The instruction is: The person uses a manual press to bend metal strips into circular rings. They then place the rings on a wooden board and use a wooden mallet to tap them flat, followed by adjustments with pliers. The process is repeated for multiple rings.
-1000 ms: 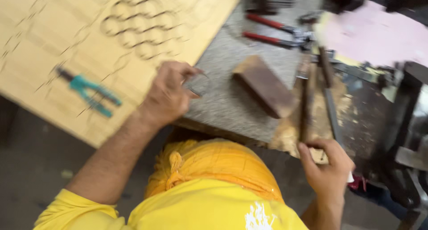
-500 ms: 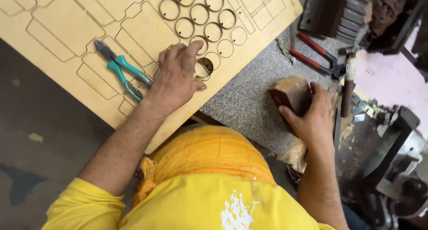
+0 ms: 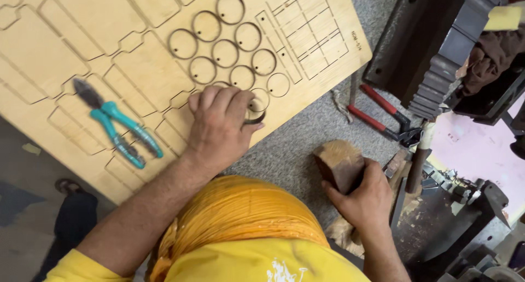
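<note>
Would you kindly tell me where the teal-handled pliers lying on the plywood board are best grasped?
Probably by the two teal handles of the teal-handled pliers, coming from above. They lie flat on the laser-cut plywood board, handles slightly spread and pointing toward the near edge, dark jaws pointing away. The left hand is nearest.

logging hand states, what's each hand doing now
left hand: closed on a metal ring over the plywood board
right hand: closed on a wooden block

Teal-handled pliers on board; red-handled pliers on grey mat.
</note>
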